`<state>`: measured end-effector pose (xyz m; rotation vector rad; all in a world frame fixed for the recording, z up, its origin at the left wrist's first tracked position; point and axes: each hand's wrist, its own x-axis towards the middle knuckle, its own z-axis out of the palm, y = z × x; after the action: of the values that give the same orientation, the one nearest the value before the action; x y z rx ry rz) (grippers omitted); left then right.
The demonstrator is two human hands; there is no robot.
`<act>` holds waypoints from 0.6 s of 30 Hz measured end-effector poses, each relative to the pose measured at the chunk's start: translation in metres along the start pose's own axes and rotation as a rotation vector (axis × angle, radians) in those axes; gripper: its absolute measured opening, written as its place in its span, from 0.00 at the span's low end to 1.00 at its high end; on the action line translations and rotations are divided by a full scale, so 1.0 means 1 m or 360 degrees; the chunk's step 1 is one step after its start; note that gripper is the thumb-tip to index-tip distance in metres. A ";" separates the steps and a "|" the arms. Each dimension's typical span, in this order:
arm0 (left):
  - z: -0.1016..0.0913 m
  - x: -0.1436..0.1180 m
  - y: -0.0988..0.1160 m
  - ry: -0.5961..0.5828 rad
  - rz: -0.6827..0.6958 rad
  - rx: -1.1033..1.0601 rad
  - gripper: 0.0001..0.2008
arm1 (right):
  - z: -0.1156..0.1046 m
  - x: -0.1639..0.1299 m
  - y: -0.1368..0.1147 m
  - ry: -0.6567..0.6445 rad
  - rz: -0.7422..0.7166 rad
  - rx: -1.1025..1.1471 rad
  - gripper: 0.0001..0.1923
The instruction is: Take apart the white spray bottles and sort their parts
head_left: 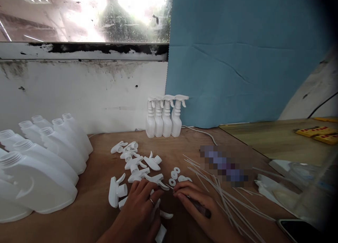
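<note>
Brown worktable (95, 215) under a window, blue sheet behind.
We see our left hand (141, 209) resting on white trigger sprayer heads (137, 165), grip unclear; our right hand (196, 204) pinches a dark thin tool (200, 208) beside washers (174, 174) and thin tubes (224, 193). Empty bottles (39, 172) left, assembled spray bottles (165, 116) at back.

Open white bottles (39, 158) lie in rows at the table's (87, 215) left edge. Four capped spray bottles (165, 118) stand against the stained wall (79, 91) beside a blue sheet (237, 56). Thin white tubes (227, 193) fan across the right, near yellow blocks (319, 134) and a phone (301, 230).
</note>
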<state>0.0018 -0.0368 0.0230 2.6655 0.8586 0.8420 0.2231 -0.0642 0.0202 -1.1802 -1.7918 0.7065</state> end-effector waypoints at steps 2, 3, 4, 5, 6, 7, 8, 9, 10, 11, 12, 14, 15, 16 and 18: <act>0.002 -0.001 0.000 0.0005 0.0005 -0.0004 0.21 | -0.003 0.000 0.000 0.0061 -0.0029 -0.0063 0.11; 0.002 -0.001 0.000 0.0004 -0.0005 -0.0004 0.20 | -0.005 0.000 0.000 0.0088 -0.0028 -0.0087 0.11; 0.001 0.000 0.001 0.0003 -0.0017 -0.0003 0.19 | -0.006 0.000 0.000 0.0105 -0.0017 -0.0103 0.11; 0.000 0.001 0.001 0.0005 -0.0036 0.0003 0.19 | -0.007 0.001 0.000 0.0110 0.0000 -0.0114 0.12; -0.001 0.002 0.002 0.0007 -0.0057 0.0013 0.18 | -0.008 0.001 0.000 0.0102 0.0017 -0.0126 0.12; -0.002 0.004 0.002 0.0006 -0.0071 0.0027 0.17 | -0.009 0.002 0.000 0.0082 0.0024 -0.0142 0.12; -0.004 0.006 0.001 0.0005 -0.0074 0.0050 0.16 | -0.009 0.003 0.001 0.0066 0.0012 -0.0164 0.12; -0.006 0.010 0.000 0.0010 -0.0070 0.0076 0.15 | -0.009 0.004 0.002 0.0060 -0.0015 -0.0190 0.12; -0.008 0.014 -0.003 0.0024 -0.0066 0.0097 0.15 | -0.010 0.005 0.004 0.0065 -0.0041 -0.0218 0.12; -0.010 0.019 -0.006 0.0050 -0.0072 0.0095 0.15 | -0.011 0.005 0.005 0.0088 -0.0055 -0.0237 0.11; -0.013 0.025 -0.010 0.0092 -0.0096 0.0072 0.14 | -0.013 0.005 0.007 0.0128 -0.0053 -0.0240 0.12; -0.016 0.040 -0.023 0.0197 -0.0196 -0.0013 0.13 | -0.019 0.004 0.010 0.0259 0.0012 -0.0215 0.13; -0.018 0.049 -0.031 0.0249 -0.0256 -0.0058 0.12 | -0.022 0.004 0.010 0.0339 0.0054 -0.0195 0.15; -0.019 0.059 -0.040 0.0295 -0.0315 -0.0094 0.12 | -0.026 0.003 0.011 0.0414 0.0088 -0.0174 0.18; -0.019 0.081 -0.060 0.0398 -0.0464 -0.0160 0.12 | -0.031 0.001 0.012 0.0465 0.0136 -0.0119 0.22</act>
<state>0.0167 0.0601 0.0530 2.3044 1.1924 1.1221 0.2554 -0.0586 0.0254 -1.3422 -1.5422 0.4897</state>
